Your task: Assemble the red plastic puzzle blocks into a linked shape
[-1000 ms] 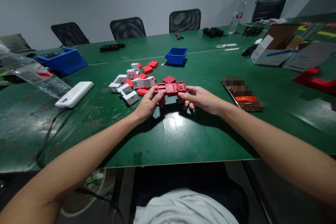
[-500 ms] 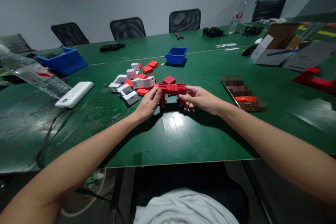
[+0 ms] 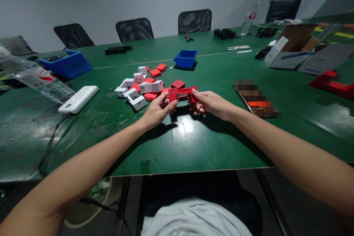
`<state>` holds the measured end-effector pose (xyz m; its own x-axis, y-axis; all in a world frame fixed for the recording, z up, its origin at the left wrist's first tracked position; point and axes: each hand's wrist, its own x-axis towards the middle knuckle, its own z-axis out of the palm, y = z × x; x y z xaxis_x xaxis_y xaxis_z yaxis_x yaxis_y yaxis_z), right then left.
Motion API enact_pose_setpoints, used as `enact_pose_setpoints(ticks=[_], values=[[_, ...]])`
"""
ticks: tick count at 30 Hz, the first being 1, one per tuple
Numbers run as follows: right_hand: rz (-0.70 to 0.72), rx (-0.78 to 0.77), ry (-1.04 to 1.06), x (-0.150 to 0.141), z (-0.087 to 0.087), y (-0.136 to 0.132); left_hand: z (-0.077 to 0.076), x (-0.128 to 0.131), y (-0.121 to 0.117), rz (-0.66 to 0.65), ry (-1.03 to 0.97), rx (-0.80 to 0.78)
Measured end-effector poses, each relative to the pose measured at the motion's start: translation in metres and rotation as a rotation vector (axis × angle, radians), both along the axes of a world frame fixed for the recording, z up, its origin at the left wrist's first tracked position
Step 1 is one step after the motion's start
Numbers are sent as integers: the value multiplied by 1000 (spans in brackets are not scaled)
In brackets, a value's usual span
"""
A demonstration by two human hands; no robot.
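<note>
A red plastic bracket (image 3: 183,92) with a long cutout along its lower side is held between my two hands, above the table. My left hand (image 3: 158,110) pinches its left end, thumb on the near face. On the right end, my right hand (image 3: 208,102) grips with the thumb across the near face and fingers underneath. Just beyond the bracket lies a red block (image 3: 178,84). To the left of my left hand is a pile of white plastic parts (image 3: 135,98) mixed with red pieces (image 3: 155,73).
A small blue bin (image 3: 186,59) stands beyond the pile, a larger blue bin (image 3: 66,64) at left. A white power bank (image 3: 79,99) with a cable lies beside a tilted water bottle (image 3: 38,77). At right are a phone (image 3: 251,99), an open cardboard box (image 3: 290,49) and a red part (image 3: 333,84).
My hands have turned the red bracket in place, from its recessed face through its narrow edge to a flat face with the cutout. Both hands keep hold of it; the pile has not moved.
</note>
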<state>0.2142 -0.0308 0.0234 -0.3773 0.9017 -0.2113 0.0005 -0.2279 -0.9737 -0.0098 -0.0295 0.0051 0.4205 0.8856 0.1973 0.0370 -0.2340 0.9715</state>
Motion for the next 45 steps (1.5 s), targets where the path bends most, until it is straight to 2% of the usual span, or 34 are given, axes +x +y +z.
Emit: enact_pose_setpoints(ticks=[14,26,33,38,45], values=[[49,52,-11,2,3,-3,-5,-1,1,43,-29,3],[93,114,-102,3,9,-8,-3,-1,1,121,-20,102],[143,192,-153,5,5,-7,-6,-3,0,174,27,229],[158,198,-181,7,2,-4,-10,-3,2,118,19,334],[167,182,-190,7,4,-5,-8,-1,-2,76,-15,368]])
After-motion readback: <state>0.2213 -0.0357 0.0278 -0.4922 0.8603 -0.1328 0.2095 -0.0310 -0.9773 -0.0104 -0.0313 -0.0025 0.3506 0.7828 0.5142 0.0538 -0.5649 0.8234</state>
